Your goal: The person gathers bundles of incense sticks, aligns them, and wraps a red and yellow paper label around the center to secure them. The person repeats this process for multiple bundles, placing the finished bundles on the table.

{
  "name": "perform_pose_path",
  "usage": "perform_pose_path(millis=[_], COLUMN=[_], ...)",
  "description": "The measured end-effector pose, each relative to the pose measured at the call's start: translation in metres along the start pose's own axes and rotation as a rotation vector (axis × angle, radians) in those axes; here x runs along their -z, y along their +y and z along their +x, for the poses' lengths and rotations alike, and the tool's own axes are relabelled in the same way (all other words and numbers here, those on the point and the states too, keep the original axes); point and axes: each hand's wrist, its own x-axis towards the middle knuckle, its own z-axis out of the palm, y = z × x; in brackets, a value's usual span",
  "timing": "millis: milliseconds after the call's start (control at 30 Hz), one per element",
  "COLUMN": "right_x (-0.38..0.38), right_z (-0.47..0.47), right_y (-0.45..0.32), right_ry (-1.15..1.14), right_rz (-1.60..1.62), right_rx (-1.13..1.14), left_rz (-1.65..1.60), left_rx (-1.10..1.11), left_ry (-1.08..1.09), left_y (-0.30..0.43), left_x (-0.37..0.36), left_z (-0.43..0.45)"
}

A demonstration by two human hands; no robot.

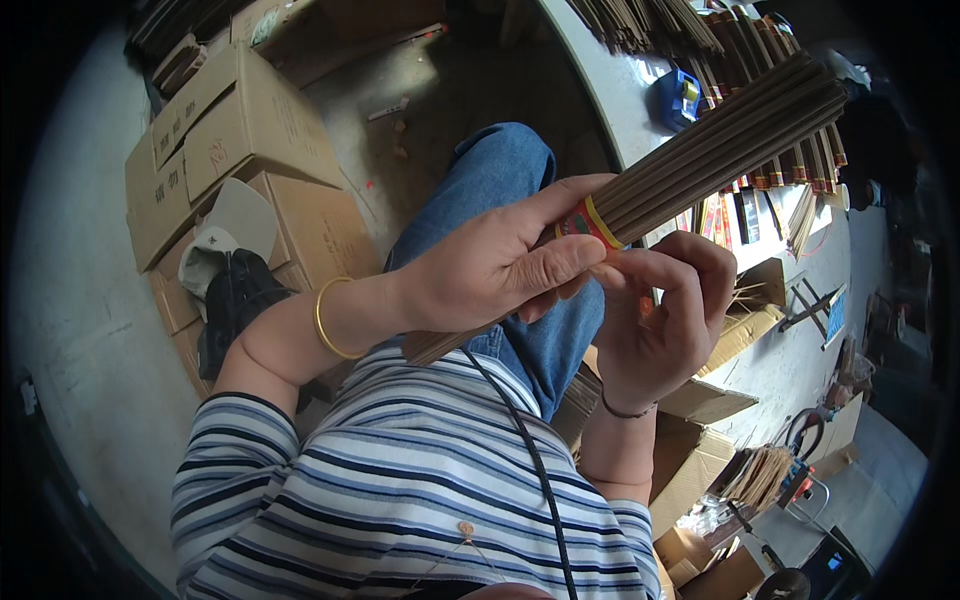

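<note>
A thick bundle of brown incense sticks (712,142) lies diagonally across the view, its far end at the upper right and its near end by my waist. A red and yellow paper band (589,223) wraps around its middle. My left hand (495,255) is closed around the bundle at the band, thumb on top. The fingertips of my right hand (660,300) pinch together at the band's lower edge, touching my left thumb; whether they hold the band's end is hidden.
A table (585,60) at the upper right bears a blue tape dispenser (680,97) and many banded incense bundles (750,45). Stacked cardboard boxes (292,135) stand at the left, with a light cap (244,221) and a black bag (240,307). Open cartons (694,457) stand at the lower right.
</note>
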Motion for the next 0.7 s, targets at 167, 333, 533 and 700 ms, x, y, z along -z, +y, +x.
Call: perform_pose_path(millis=[167,333,533,700], right_x=[0.0,-0.003,-0.005,-0.009], right_z=[-0.004,-0.008,-0.008,-0.011], right_y=[0.003,0.005,0.006,0.012], right_ry=[0.043,0.077,0.095,0.119], right_rz=[0.016,0.031,0.034,0.09], right_rx=[0.091,0.13,0.201,0.192], left_rz=[-0.033,-0.064,-0.095,-0.115], left_rx=[0.012,-0.016,0.018,0.024], left_ry=[-0.008,-0.034,-0.061,-0.091], left_y=[0.001,-0.002,0.003,0.003], left_x=[-0.003,-0.003,-0.004,-0.003], left_z=[-0.004,-0.006,-0.009,-0.008])
